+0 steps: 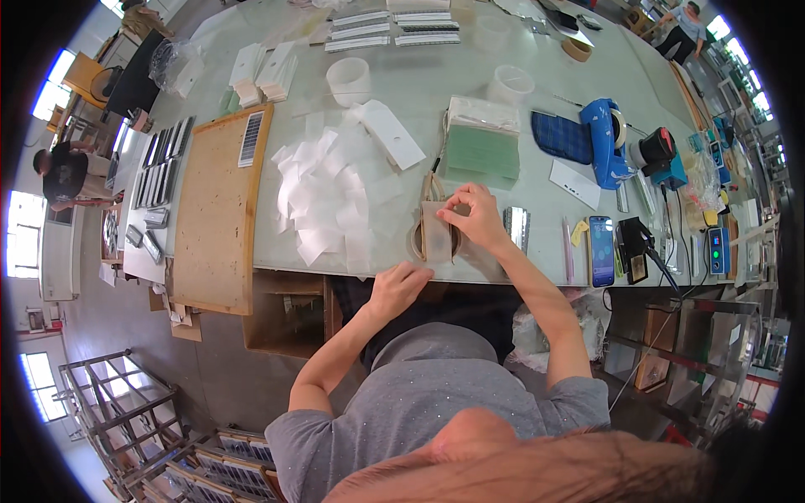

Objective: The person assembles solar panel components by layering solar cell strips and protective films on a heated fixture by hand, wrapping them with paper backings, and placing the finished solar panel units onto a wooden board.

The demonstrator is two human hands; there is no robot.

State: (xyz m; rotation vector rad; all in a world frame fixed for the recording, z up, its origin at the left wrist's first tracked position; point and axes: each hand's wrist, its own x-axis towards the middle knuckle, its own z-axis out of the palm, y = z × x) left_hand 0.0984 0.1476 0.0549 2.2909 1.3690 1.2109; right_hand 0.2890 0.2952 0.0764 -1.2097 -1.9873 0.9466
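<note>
Near the front edge of the table, a small translucent beige sheet [437, 235] lies over a narrow brown-edged holder, with a round brown ring partly hidden beneath. My right hand [478, 215] is over the sheet's upper right part, thumb and forefinger pinched; whatever is between them is too small to make out. At the table edge by the sheet's lower left corner, my left hand [399, 290] has its fingers closed together, their contents hidden. A green stack [482, 155] with white sheets behind it sits beyond my right hand. To the left spreads a loose pile of white strips [323, 201].
Right of my hands are a silvery ribbed piece [516, 226], a phone [601, 251], a blue tape dispenser [605, 142] and a dark blue cloth [560, 136]. A wood-framed board [216, 210] overhangs the front edge at left. Two round translucent tubs [348, 81] stand farther back.
</note>
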